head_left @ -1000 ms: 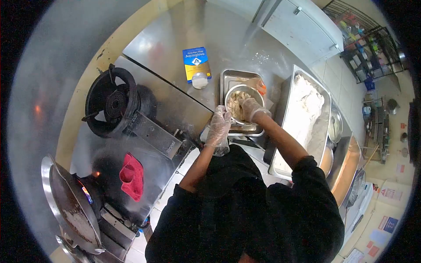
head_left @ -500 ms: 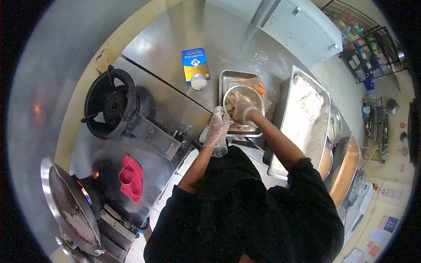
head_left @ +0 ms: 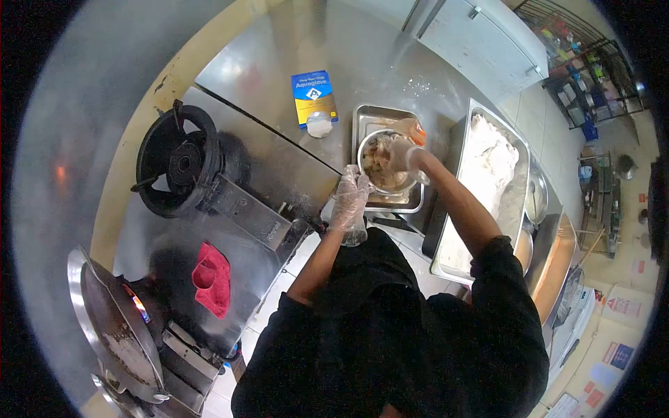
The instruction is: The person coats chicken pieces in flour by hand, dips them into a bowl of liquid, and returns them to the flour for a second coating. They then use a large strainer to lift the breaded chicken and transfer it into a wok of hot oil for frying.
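Observation:
A round metal bowl (head_left: 363,148) with pale, wet food pieces (head_left: 380,164) stands in a rectangular metal tray (head_left: 369,113). My right hand (head_left: 406,157), in a clear plastic glove, reaches into the bowl's right side; its fingers are blurred and partly hidden among the food. At the bowl's lower left edge is my gloved left hand (head_left: 352,195), its fingers close to the rim; whether they grip it is unclear. An orange and clear plastic bag (head_left: 417,134) lies in the tray behind the bowl.
Right of the tray stands a long metal pan of white flour (head_left: 491,157). A blue and yellow glove box (head_left: 311,94) lies beyond the bowl, a small white-topped container (head_left: 319,126) against it. Leftward are a black burner (head_left: 182,164), a red cloth (head_left: 211,280) and a wok (head_left: 125,338) over flame.
My right hand has shifted right within the bowl, uncovering more of the food. My left hand stays by the rim. The whole view has moved slightly.

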### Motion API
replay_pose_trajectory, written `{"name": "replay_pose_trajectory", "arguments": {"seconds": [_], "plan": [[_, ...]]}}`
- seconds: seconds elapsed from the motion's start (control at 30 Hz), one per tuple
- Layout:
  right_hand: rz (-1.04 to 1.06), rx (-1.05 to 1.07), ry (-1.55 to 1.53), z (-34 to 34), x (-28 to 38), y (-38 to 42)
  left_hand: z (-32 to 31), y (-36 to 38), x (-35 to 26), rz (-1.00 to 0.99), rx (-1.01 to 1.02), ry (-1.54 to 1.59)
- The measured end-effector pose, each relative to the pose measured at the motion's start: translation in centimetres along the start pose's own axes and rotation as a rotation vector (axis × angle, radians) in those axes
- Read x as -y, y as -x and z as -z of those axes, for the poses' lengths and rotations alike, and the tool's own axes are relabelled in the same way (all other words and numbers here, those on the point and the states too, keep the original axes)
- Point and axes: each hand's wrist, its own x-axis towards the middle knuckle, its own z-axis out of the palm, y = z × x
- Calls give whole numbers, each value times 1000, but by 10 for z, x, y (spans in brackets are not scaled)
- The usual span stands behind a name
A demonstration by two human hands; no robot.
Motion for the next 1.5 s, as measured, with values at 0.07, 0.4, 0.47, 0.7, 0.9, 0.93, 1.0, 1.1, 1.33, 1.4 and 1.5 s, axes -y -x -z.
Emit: {"name": "replay_pose_trajectory", "arguments": {"seconds": [0.07, 0.4, 0.47, 0.7, 0.9, 0.93, 1.0, 1.1, 1.33, 1.4, 1.5], "plan": [[42, -122, 134, 7, 23, 28, 0, 0, -4, 2, 11, -21], [-15, -89, 40, -40, -16, -21, -2, -2, -11, -37, -8, -119], [28, -95, 0, -16, -8, -2, -3, 0, -11, 5, -27, -20], [-59, -74, 16, -15, 48, 13, -3, 3, -19, 49, -10, -121], [-148, -262, 37, -20, 38, 4, -2, -1, -4, -2, -19, -152], [-158, -239, 34, -10, 33, 2, -1, -3, 4, -13, -27, -138], [-80, -230, 43, -3, 27, 3, 0, -4, 7, -7, -27, -132], [18, -116, -31, 23, 44, 25, 2, 0, 5, 1, -28, -162], [-116, -448, -195, -53, 38, -17, 1, -3, 7, -64, -25, -231], [-264, -462, -204, -52, 50, -24, -2, 2, -8, 37, 0, -95], [-235, -208, -129, -16, 45, 0, -2, 1, -2, 14, 10, -108]]}}
